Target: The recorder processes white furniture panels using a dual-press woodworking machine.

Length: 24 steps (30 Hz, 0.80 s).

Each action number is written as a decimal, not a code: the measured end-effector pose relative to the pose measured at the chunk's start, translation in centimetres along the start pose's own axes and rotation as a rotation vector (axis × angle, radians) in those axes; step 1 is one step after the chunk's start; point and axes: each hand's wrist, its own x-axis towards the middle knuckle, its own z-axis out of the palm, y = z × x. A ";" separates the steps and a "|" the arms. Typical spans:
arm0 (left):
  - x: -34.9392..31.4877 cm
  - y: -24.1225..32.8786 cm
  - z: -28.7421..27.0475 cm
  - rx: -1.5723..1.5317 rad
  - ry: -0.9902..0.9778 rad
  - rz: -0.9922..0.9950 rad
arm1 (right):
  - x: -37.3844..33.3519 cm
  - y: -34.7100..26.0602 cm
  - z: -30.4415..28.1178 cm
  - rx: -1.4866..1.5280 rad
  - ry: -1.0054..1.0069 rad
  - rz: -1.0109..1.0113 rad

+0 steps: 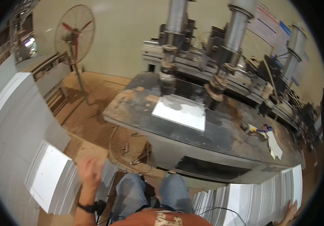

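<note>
My left hand (pixel 90 171) is raised beside a stack of white panels (pixel 51 173) on the left. Its fingers look bent but are smeared by motion, and no object shows in them. A dark watch is on that wrist. At the lower right, my right hand (pixel 291 211) has its fingers on the edge of the end white panel (pixel 296 186). That panel stands at the outer end of a row of upright white panels (pixel 241 199). Another white panel (pixel 181 112) lies flat on the dark machine table (pixel 139 116) ahead, under the metal spindles.
Metal spindle heads (pixel 216 88) hang over the machine table. Scraps and a blue segmented hose (pixel 265 129) lie on its right part. A red-bladed floor fan (pixel 74 35) stands at the back left, near a tall stack of panels (pixel 19 113). Dust covers the floor (pixel 90 124).
</note>
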 end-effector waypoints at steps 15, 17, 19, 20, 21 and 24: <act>11.6 16.4 28.8 -0.253 -0.463 0.341 | -13.7 -38.1 -4.6 0.813 0.047 -0.999; 9.2 14.5 24.1 -0.330 -0.435 0.438 | -15.8 -44.5 -2.6 0.827 0.011 -1.137; 6.6 11.8 20.6 -0.330 -0.425 0.538 | -17.8 -49.4 0.3 0.834 0.041 -1.191; 5.4 9.9 18.9 -0.269 -0.399 0.579 | -18.7 -51.6 2.0 0.856 0.033 -1.206; 5.1 8.5 16.5 -0.294 -0.393 0.613 | -19.6 -53.6 3.6 0.810 0.035 -1.199; 4.4 4.9 7.6 -0.224 -0.372 0.695 | -22.0 -58.4 5.5 0.717 -0.098 -1.210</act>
